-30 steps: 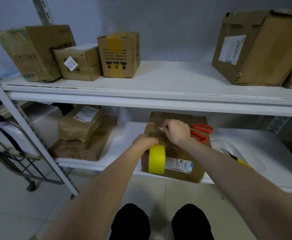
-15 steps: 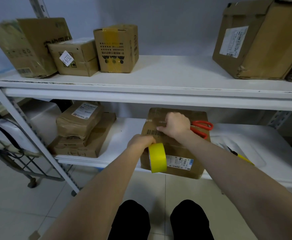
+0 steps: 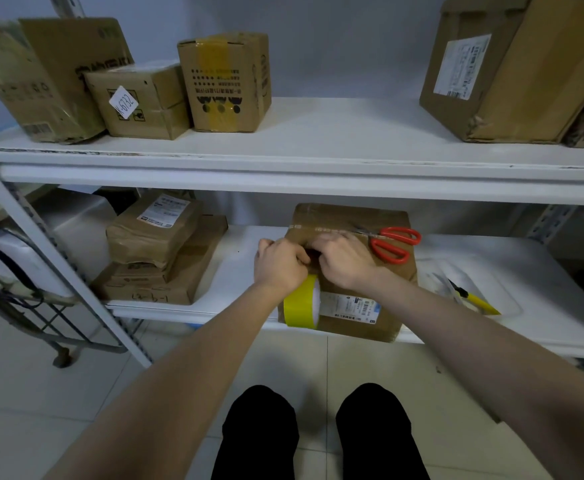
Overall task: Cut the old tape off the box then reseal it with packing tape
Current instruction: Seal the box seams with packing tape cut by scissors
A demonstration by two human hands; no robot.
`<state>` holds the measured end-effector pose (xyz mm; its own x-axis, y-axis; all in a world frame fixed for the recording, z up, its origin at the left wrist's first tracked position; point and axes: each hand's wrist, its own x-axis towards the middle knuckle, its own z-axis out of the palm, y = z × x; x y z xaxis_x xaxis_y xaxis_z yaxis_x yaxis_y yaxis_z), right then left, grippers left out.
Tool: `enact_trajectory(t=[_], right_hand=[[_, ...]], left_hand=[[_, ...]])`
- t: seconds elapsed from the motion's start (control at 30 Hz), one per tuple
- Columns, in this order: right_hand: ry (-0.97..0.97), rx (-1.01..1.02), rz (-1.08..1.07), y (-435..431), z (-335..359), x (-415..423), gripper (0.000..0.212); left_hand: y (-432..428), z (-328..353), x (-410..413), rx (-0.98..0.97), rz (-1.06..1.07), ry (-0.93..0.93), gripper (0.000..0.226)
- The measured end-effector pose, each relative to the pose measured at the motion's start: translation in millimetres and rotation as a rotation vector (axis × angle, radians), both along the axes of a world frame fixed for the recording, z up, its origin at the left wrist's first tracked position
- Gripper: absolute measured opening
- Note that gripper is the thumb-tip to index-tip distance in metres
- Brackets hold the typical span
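Note:
A brown cardboard box (image 3: 366,317) with a shipping label on its near side sits at the front of the lower shelf. My left hand (image 3: 278,263) grips a yellow roll of packing tape (image 3: 301,304) against the box's left front corner. My right hand (image 3: 344,259) lies on the box top beside the left one, fingers curled down; whether it pinches the tape end is hidden. Red-handled scissors (image 3: 392,244) lie on the box top just right of my right hand.
The lower white shelf (image 3: 491,327) also carries stacked brown parcels (image 3: 158,251) at the left and a yellow-handled knife (image 3: 474,299) at the right. The upper shelf (image 3: 318,157) overhangs the box and holds several cartons. A shelf upright (image 3: 51,251) slants at the left.
My left hand has lifted the tape roll up to the box's top edge, next to my right hand. My right hand has drawn back toward the near left of the box top.

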<state>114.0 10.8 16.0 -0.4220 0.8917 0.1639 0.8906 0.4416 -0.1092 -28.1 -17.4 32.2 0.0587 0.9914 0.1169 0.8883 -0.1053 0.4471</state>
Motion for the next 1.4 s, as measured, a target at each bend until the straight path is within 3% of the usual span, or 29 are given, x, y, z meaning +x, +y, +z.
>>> enact_trajectory(t=[0.23, 0.4, 0.53, 0.63, 0.77, 0.9, 0.97, 1.07, 1.2, 1.3, 1.4], right_hand=[[-0.166, -0.068, -0.078, 10, 6, -9, 0.046], [-0.338, 0.117, -0.022, -6, 3, 15, 0.045], [-0.41, 0.156, -0.082, -17, 11, 14, 0.037], [-0.261, 0.139, -0.123, -24, 14, 1, 0.034], [-0.078, 0.025, -0.063, -31, 6, -6, 0.033], [-0.061, 0.022, -0.105, -26, 7, -9, 0.033], [-0.056, 0.02, -0.136, -23, 9, -10, 0.039], [-0.059, 0.027, -0.165, -21, 10, -14, 0.043], [-0.072, -0.002, -0.178, -20, 9, -20, 0.039], [-0.06, -0.023, -0.189, -18, 9, -20, 0.039], [-0.043, -0.019, -0.182, -19, 8, -20, 0.04]], left_hand=[[1, 9, 1, -0.087, -0.038, 0.198, 0.028], [-6, 3, 4, -0.071, -0.061, 0.328, 0.031], [-14, 1, 1, -0.09, -0.091, 0.277, 0.034], [-22, 4, 0, -0.137, -0.104, 0.179, 0.035], [-28, 3, -4, -0.097, 0.23, -0.21, 0.025], [-37, 6, -11, -0.549, 0.317, -0.559, 0.034], [-45, 9, -12, -0.651, 0.274, -0.688, 0.037], [-47, 0, -16, -0.606, 0.229, -0.62, 0.041], [-47, -11, -17, -0.551, 0.185, -0.556, 0.022], [-45, -16, -20, -0.566, 0.188, -0.496, 0.039], [-46, -23, -21, -0.599, 0.194, -0.492, 0.033]])
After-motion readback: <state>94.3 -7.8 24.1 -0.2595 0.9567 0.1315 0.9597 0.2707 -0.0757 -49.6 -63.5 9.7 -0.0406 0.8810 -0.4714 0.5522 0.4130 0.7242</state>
